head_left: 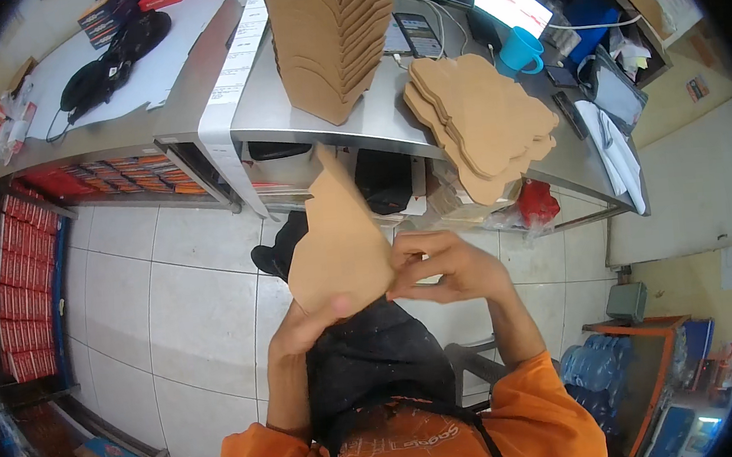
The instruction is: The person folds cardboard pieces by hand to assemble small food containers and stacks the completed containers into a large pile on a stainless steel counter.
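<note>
A brown cardboard piece (337,248) with a curved outline is held over my lap, its narrow end pointing toward the table. My left hand (305,328) grips its lower left edge, thumb on top and fingers hidden beneath. At its right edge, the fingers of my right hand (446,265) pinch the cardboard. On the metal table (286,116) ahead stands a tall stack of nested, folded cardboard pieces (333,48). To the right of that, a pile of flat cardboard pieces (486,113) overhangs the table's front edge.
Behind the flat pile are a blue mug (522,51), a phone (417,34) and a lit screen (512,5). A black bag (383,179) and a red plastic bag (538,203) sit under the table. Shelves of red boxes (25,293) stand at left, water bottles (597,365) at right.
</note>
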{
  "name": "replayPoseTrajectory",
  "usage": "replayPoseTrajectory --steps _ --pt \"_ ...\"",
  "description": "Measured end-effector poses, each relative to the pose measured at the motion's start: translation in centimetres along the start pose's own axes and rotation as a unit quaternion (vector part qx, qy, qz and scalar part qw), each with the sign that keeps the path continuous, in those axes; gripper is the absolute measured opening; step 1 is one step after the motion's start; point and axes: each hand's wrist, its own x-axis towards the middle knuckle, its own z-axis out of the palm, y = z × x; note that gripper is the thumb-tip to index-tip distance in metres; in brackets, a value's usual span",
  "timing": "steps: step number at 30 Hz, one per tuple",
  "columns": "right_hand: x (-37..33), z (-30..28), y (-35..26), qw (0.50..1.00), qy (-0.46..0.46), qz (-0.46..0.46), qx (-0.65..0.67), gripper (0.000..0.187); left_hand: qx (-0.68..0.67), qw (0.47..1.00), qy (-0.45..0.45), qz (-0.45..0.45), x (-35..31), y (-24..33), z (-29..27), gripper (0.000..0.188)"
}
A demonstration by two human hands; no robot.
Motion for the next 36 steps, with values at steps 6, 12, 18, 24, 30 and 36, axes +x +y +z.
replayPoseTrajectory --steps 6,12,18,24,30,36 --pt "1.8 1.1 0.4 0.979 0.151 0.065 -0.119 0.053 0.191 0.978 0.073 -0.030 -0.3 1.1 3.1 0.042" --pt "2.5 2.4 1.4 0.989 0.086 0.121 0.012 0.035 0.139 0.985 0.097 -0.022 -0.8 1.6 3.0 0.044" --pt "2.7 2.6 1.3 0.986 0.158 0.058 0.003 0.014 0.354 0.883 0.147 0.273 1.0 0.3 2.4 0.051" --pt "1.9 3.4 -0.3 0.962 0.213 0.019 -0.170 0.015 0.500 0.775 0.145 0.358 1.5 1.9 1.5 0.034" --pt "1.9 7.0 2.1 0.849 0.377 0.213 0.302 0.005 0.431 0.773 0.180 0.429 1.5 -1.3 2.2 0.040" --pt "1.3 4.4 2.5 0.957 0.267 0.105 0.036 0.019 0.004 0.949 0.200 0.243 1.5 -1.7 3.2 0.057"
